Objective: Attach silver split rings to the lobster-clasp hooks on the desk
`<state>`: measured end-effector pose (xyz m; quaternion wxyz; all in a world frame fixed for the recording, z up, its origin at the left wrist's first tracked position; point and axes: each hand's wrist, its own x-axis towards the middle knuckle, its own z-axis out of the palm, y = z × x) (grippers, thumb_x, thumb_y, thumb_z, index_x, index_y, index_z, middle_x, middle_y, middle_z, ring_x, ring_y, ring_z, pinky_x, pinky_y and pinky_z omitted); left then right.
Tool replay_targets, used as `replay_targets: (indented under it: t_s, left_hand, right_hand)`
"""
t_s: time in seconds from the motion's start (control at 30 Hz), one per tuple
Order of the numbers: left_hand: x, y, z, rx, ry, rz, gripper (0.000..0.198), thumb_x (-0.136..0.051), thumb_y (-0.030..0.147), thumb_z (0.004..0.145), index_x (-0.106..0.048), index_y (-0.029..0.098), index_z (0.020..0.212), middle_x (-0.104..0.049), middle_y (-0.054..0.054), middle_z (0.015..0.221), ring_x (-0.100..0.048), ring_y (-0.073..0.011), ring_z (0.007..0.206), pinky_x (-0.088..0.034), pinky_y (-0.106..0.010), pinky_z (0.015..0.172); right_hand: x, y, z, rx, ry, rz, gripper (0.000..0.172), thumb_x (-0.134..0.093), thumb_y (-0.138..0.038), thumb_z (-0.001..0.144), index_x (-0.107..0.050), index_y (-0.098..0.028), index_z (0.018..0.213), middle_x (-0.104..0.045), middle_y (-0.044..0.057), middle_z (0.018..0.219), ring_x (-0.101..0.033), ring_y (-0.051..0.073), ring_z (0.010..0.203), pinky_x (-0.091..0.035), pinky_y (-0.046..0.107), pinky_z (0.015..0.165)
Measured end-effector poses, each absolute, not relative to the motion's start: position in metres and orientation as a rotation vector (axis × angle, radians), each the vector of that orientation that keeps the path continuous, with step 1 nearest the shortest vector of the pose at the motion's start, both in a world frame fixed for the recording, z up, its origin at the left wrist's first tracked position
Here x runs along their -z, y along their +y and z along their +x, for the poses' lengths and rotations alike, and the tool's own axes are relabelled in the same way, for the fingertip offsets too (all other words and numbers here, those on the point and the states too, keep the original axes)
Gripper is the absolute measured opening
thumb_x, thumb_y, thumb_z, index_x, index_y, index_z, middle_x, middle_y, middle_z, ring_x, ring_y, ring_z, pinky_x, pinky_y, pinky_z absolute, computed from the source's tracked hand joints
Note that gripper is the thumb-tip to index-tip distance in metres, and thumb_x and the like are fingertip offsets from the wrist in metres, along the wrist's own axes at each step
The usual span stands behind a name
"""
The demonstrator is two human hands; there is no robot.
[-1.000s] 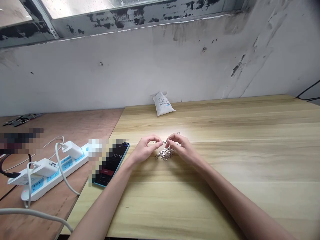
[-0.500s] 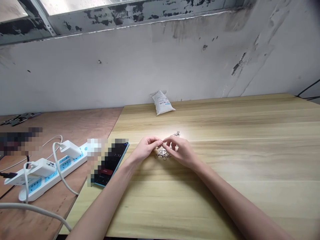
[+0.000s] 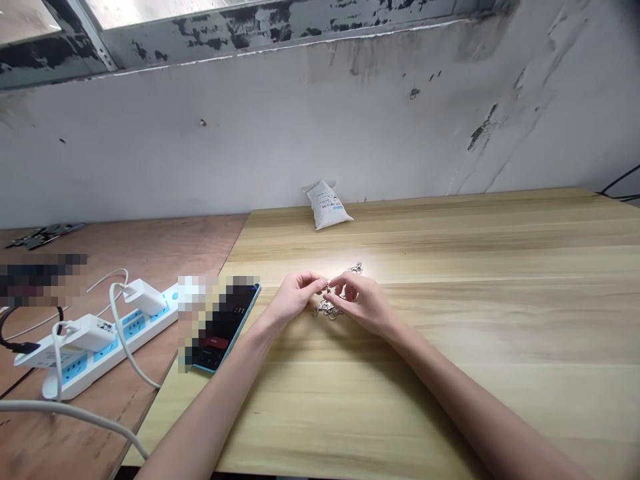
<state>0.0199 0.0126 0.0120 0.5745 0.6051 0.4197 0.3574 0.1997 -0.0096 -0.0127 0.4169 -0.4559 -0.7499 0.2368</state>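
Inspector: State of the hands?

Clerk: Left hand [image 3: 295, 298] and right hand [image 3: 363, 305] both pinch a small silver link [image 3: 328, 287] between the fingertips, just above a heap of links [image 3: 327, 310].

Inspector: Location?

Clerk: On the tabletop [image 3: 450, 400], another link [image 3: 355, 269] just beyond, a phone [image 3: 225, 327] to the left.

We see silver links [image 3: 327, 309] on pale tan wood tabletop [image 3: 475, 373] w/ brown streaky grain. Far: white pkt [image 3: 327, 207] w/ blue label, white wall [image 3: 280, 140] w/ black stains. Left: white power strip [image 3: 95, 353] w/ blue panels, phone [image 3: 250, 320] w/ blue edge, reddish-brown plywood [image 3: 150, 247].
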Motion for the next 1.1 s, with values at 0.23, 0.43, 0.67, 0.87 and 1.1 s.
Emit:
replay_targets:
  t_s: [0.23, 0.43, 0.67, 0.87, 1.1]
  left_hand:
    - [-0.015, 0.009, 0.022, -0.833, 1.019, 1.372, 0.029, -0.073, 0.043, 0.073, -0.067, 0.014, 0.072, -0.060, -0.001, 0.072, -0.053, -0.0115, 0.065, -0.042, -0.025, 0.065]
    - [-0.012, 0.005, 0.024, -0.732, 1.001, 1.288, 0.033, -0.073, 0.046, 0.073, -0.066, 0.013, 0.074, -0.056, 0.000, 0.068, -0.048, -0.0087, 0.058, -0.036, -0.022, 0.055]
    - [-0.011, 0.001, 0.029, -0.933, 1.089, 1.774, 0.019, -0.066, 0.035, 0.083, -0.069, 0.016, 0.084, -0.066, -0.005, 0.089, -0.062, -0.0174, 0.084, -0.048, -0.029, 0.076]
    - [-0.010, -0.002, 0.028, -0.953, 1.086, 2.199, 0.013, -0.057, 0.022, 0.089, -0.070, 0.021, 0.093, -0.064, -0.003, 0.090, -0.060, -0.0162, 0.086, -0.046, -0.029, 0.078]
    - [-0.007, 0.000, 0.024, -0.919, 1.113, 2.417, 0.009, -0.058, 0.022, 0.089, -0.066, 0.021, 0.087, -0.065, -0.001, 0.091, -0.059, -0.0163, 0.086, -0.042, -0.030, 0.080]
  right_hand:
    - [0.010, -0.010, 0.200, -0.551, -1.848, -1.172, 0.015, -0.052, -0.027, 0.090, -0.064, -0.019, 0.084, -0.065, 0.001, 0.074, -0.051, 0.011, 0.057, -0.039, 0.025, 0.056]
    - [0.010, -0.008, 0.200, -0.848, -1.756, -1.036, 0.017, -0.050, -0.031, 0.091, -0.058, -0.019, 0.082, -0.059, 0.000, 0.067, -0.049, 0.011, 0.057, -0.038, 0.023, 0.052]
    - [0.015, -0.006, 0.201, -0.793, -1.706, -1.175, 0.017, -0.052, -0.031, 0.086, -0.057, -0.019, 0.074, -0.056, -0.001, 0.063, -0.045, 0.011, 0.054, -0.035, 0.023, 0.050]
    - [0.017, -0.006, 0.201, -0.772, -1.703, -1.219, 0.016, -0.053, -0.029, 0.083, -0.056, -0.019, 0.071, -0.053, -0.002, 0.059, -0.043, 0.011, 0.053, -0.033, 0.022, 0.049]
    - [0.017, -0.005, 0.202, -0.716, -1.769, -1.225, 0.013, -0.053, -0.025, 0.084, -0.059, -0.019, 0.073, -0.057, -0.001, 0.061, -0.045, 0.011, 0.053, -0.034, 0.022, 0.050]
